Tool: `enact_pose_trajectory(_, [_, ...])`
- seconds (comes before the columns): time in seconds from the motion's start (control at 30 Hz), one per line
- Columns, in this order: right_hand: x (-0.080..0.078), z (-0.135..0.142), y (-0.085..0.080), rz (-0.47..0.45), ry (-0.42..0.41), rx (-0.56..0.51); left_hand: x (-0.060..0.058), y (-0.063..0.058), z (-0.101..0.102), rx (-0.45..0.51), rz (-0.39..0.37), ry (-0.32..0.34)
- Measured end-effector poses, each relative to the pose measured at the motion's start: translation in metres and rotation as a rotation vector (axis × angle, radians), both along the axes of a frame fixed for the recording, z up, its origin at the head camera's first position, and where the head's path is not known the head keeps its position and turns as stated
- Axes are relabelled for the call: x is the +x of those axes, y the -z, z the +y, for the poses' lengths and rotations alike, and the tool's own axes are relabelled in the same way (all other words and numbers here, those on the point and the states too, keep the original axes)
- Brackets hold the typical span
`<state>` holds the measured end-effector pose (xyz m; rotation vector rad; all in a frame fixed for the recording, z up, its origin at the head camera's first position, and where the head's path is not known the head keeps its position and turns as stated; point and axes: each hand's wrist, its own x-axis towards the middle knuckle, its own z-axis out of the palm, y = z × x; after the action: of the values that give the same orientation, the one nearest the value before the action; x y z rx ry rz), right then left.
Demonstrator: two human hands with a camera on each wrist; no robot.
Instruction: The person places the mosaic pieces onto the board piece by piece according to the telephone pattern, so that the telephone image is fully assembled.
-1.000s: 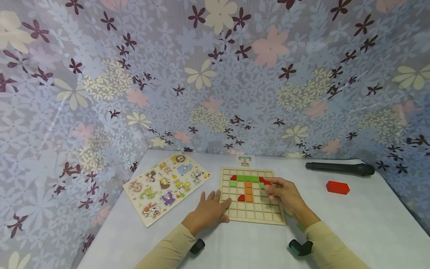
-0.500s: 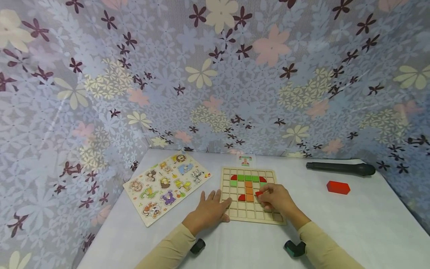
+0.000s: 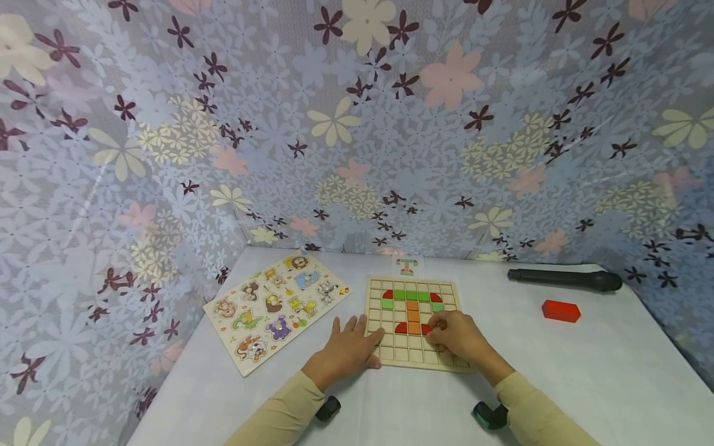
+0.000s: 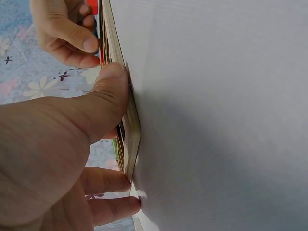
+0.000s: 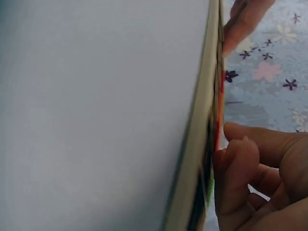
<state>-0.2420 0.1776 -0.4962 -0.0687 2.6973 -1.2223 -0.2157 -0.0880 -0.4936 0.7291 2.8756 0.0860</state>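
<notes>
A wooden grid board lies on the table, with coloured tiles set in its cells. My right hand pinches a red quarter-round tile at the board, right of the orange tiles. Across from it, on their left, lies a matching red tile. Green tiles form a bar higher up, with a red rounded tile at each end. My left hand rests with spread fingers on the board's near left corner. In the left wrist view its thumb lies along the board's edge.
Left of the board lies an animal puzzle. A small pattern card is behind the board. To the right are a red block and a black microphone. A floral curtain hangs behind the table.
My right hand has moved left and toward me with the red tile, from the board's upper right to beside the orange tiles. The left hand has stayed in place.
</notes>
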Motion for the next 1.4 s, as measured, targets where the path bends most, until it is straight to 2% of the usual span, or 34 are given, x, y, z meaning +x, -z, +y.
enact_pose_trajectory(0.07, [0.003,0.008,-0.007,0.035,-0.005,0.014,0.000,0.000,0.000,-0.002,-0.001,0.003])
enact_pose_trajectory(0.17, [0.007,0.030,-0.020,0.078,-0.002,-0.039,0.000,0.000,0.000,-0.008,0.008,0.010])
enact_pose_trajectory(0.33, [0.020,0.078,-0.037,0.048,0.055,-0.254,0.001,-0.002,0.000,-0.016,0.008,0.015])
enact_pose_trajectory(0.47, [0.030,0.108,-0.036,-0.033,0.091,-0.310,0.001,-0.003,-0.001,-0.017,0.003,0.009])
enact_pose_trajectory(0.6, [0.032,0.122,-0.021,-0.156,0.035,-0.320,0.001,-0.004,-0.002,-0.019,0.001,0.004])
enact_pose_trajectory(0.7, [0.029,0.121,-0.011,-0.211,-0.002,-0.297,0.000,-0.003,-0.001,-0.019,0.000,0.004])
enact_pose_trajectory(1.0, [0.022,0.108,0.003,-0.211,-0.022,-0.120,0.000,0.000,0.001,-0.016,-0.001,0.008])
enact_pose_trajectory(1.4, [0.022,0.097,0.003,-0.171,-0.024,0.016,0.001,0.000,0.002,-0.006,0.000,-0.001])
